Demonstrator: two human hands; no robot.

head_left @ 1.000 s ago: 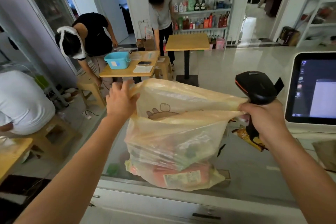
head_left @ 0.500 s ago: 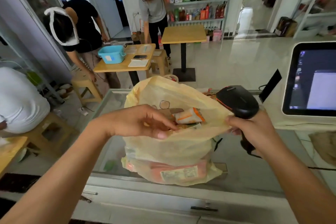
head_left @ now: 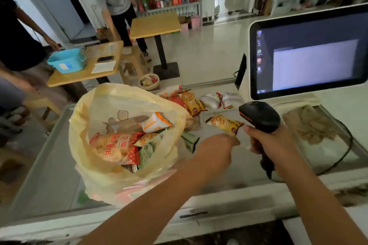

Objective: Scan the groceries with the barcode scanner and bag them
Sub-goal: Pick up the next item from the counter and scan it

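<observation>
A yellow plastic bag (head_left: 95, 125) stands open on the glass counter (head_left: 49, 175), with several snack packets inside. My left hand (head_left: 217, 146) reaches past the bag's right side and pinches the near end of a yellow snack packet (head_left: 223, 122). That packet sits just left of the black barcode scanner (head_left: 260, 114), whose handle my right hand (head_left: 270, 141) grips. Behind them on the counter lie another yellow packet (head_left: 192, 101), two white packets (head_left: 211, 100) and a green box (head_left: 190, 140).
A touchscreen monitor (head_left: 310, 55) stands at the right, with a beige cloth (head_left: 312, 125) below it. The scanner's cable (head_left: 338, 155) loops over the counter. Beyond the counter are wooden tables, a blue tub (head_left: 67, 61), stocked shelves and two standing people.
Both hands have let go of the bag's rim, and it now stands open by itself. My left hand has moved right to the yellow packet. The scanner now sits right of the bag.
</observation>
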